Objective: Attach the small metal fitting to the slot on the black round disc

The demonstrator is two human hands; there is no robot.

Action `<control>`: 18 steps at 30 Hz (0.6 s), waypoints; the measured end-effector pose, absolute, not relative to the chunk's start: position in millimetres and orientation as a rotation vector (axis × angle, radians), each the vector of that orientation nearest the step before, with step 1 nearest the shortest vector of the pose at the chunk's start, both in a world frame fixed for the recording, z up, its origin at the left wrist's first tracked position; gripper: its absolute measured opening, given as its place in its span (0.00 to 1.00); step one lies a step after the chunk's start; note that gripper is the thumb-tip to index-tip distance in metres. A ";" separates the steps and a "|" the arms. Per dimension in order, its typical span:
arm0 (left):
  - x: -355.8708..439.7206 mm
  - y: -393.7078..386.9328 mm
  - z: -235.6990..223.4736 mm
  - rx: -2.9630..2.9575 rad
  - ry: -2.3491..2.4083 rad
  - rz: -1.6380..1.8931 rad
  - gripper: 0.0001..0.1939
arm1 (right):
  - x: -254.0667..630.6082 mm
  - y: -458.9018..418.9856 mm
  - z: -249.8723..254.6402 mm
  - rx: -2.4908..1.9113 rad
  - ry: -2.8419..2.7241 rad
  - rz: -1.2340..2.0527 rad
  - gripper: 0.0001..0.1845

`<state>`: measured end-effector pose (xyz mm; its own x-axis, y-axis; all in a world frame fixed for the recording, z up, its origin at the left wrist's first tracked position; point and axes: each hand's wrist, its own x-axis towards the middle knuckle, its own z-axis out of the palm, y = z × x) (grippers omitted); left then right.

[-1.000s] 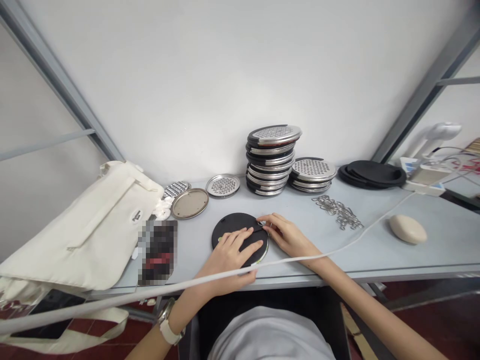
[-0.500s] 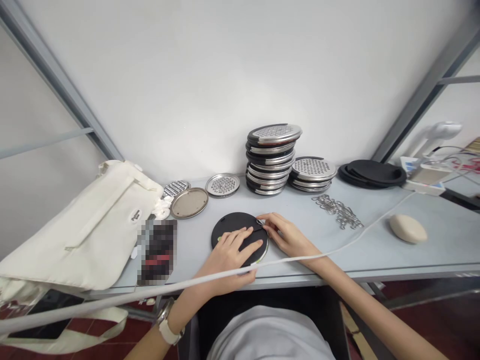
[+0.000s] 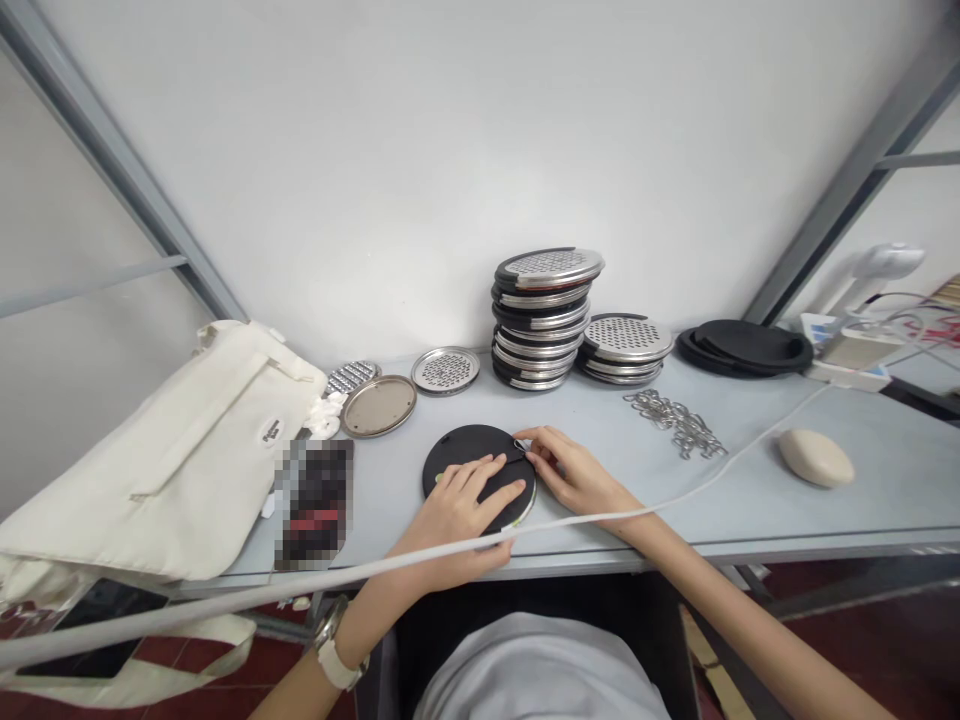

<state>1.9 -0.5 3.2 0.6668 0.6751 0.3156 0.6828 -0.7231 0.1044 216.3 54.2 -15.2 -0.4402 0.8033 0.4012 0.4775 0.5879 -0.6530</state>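
Observation:
A round black disc point(image 3: 469, 443) with a silver rim on its near right side lies on the table in front of me. My left hand point(image 3: 469, 510) rests flat on top of it, fingers stretched and slightly apart, with the thumb by the near edge. At the disc's upper right edge, my right hand point(image 3: 566, 468) pinches a small metal clip point(image 3: 519, 446) between thumb and fingertips. Part of the clip is hidden by the fingers. To the right lies a pile of similar loose metal clips point(image 3: 679, 422).
Behind the disc stand a tall stack of round graters point(image 3: 544, 320) and a shorter stack point(image 3: 628, 340). Black lids point(image 3: 742, 345) lie further right, near a beige oval object point(image 3: 816, 458). A white cable point(image 3: 585, 518) crosses in front. Loose metal discs point(image 3: 379, 405) and a white bag point(image 3: 165, 460) are left.
My right fingertips have shifted very slightly at the clip. The left hand and the disc stay where they were.

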 end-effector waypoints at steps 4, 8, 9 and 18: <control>2.1 -0.6 3.6 -2.854 -1.164 -0.519 0.27 | 216.2 53.8 -15.1 -1.010 -2.118 0.585 0.15; 1.8 -0.2 4.2 -2.854 -1.165 -0.517 0.27 | 215.9 53.9 -14.0 -1.018 -2.125 0.567 0.14; 1.9 -0.1 4.3 -2.856 -1.166 -0.517 0.27 | 215.8 53.9 -13.4 -1.020 -2.130 0.563 0.14; 2.3 -0.5 3.2 -2.854 -1.176 -0.512 0.27 | 216.3 55.2 -12.2 -0.998 -2.160 0.514 0.13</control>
<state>2.3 -0.5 3.2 0.6638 0.6837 0.3032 0.6878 -0.7173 0.1115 216.3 55.2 -12.2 -0.4642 0.7778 0.4238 0.5033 0.6253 -0.5964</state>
